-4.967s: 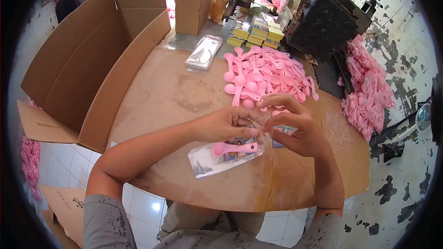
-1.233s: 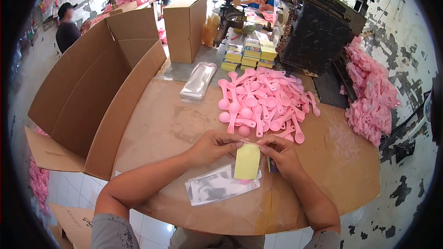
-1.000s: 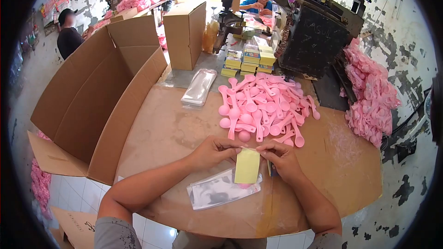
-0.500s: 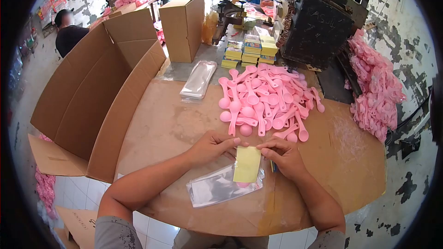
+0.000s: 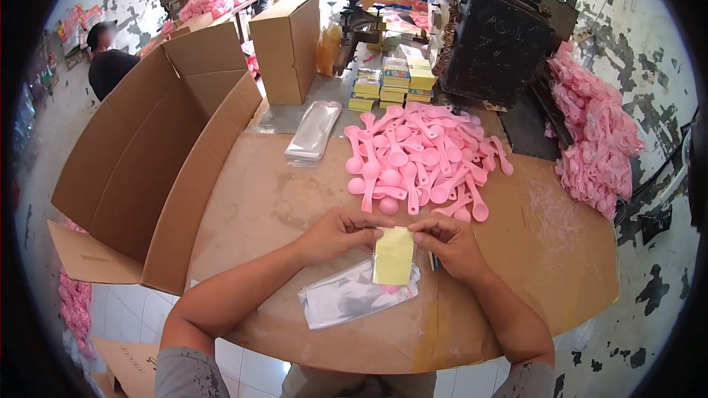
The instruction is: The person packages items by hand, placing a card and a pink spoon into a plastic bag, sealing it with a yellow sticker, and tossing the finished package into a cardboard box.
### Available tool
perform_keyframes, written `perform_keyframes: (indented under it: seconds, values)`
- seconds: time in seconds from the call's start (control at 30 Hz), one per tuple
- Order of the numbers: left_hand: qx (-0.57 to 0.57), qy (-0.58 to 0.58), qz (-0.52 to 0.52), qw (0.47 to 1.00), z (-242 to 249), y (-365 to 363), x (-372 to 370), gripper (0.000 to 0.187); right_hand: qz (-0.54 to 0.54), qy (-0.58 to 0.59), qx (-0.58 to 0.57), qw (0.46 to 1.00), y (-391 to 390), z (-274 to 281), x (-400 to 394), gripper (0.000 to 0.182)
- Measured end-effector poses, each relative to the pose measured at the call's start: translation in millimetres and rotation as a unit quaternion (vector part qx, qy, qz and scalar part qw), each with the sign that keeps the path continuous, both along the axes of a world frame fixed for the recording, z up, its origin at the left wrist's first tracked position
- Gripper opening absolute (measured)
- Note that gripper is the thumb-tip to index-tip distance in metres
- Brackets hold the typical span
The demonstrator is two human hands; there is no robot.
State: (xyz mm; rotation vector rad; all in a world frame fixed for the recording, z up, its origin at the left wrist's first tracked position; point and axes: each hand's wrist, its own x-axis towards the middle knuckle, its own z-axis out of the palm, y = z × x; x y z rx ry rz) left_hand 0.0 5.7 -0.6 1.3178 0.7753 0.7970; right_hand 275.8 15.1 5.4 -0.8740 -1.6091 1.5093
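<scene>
My left hand (image 5: pixel 338 234) and my right hand (image 5: pixel 450 243) both pinch the top edge of a yellow card (image 5: pixel 394 256), one at each upper corner, just above the table. The card hangs over the right end of a clear plastic bag (image 5: pixel 346 296) lying flat on the brown table (image 5: pixel 273 177). A bit of pink shows under the card's lower edge. A heap of pink spoons (image 5: pixel 424 155) lies just beyond my hands.
A large open cardboard box (image 5: pixel 147 155) stands at the table's left edge. A stack of clear bags (image 5: pixel 313 131), a closed carton (image 5: pixel 287 48), stacked yellow cards (image 5: pixel 402 81), a black machine (image 5: pixel 501 48) and a pile of bagged pink spoons (image 5: pixel 597 133) lie beyond. People work at the back.
Five seconds ago my hands held a clear bag with a pink spoon in it. Now both hold a yellow card over the bag. In the last second they have hardly moved.
</scene>
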Motion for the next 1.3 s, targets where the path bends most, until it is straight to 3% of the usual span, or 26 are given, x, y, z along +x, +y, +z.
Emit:
perform_keyframes:
  seconds: [0.37,0.47,0.67,0.77,1.07,1.17,1.3]
  values:
    - [0.022,0.013,-0.004,1.0,2.8,-3.5,0.4,0.034,-0.004,0.017,0.038,0.999,-2.9,-2.6,-4.0,0.015]
    - [0.034,0.007,-0.001,0.999,-0.1,-3.8,0.6,0.034,0.004,-0.005,0.041,0.999,-1.7,-2.4,-1.7,0.021]
    - [0.022,0.014,0.032,0.999,8.1,-8.6,4.1,0.033,0.006,0.038,0.016,0.999,-12.8,9.9,-8.4,0.051]
    - [0.036,0.018,0.043,0.998,7.9,-9.4,5.0,0.034,0.031,0.022,0.0,0.999,-16.8,12.8,-11.5,0.055]
    - [0.036,-0.025,0.062,0.997,6.5,-10.8,9.6,0.037,0.024,0.036,0.009,0.999,-12.3,7.8,-8.7,0.049]
    - [0.003,-0.088,0.115,0.989,21.6,-19.1,19.0,0.037,0.019,0.044,0.019,0.999,-14.2,14.6,-10.0,0.049]
    - [0.069,-0.047,0.081,0.993,13.1,-20.8,21.0,0.036,-0.002,0.068,0.035,0.997,-13.8,15.0,-9.1,0.047]
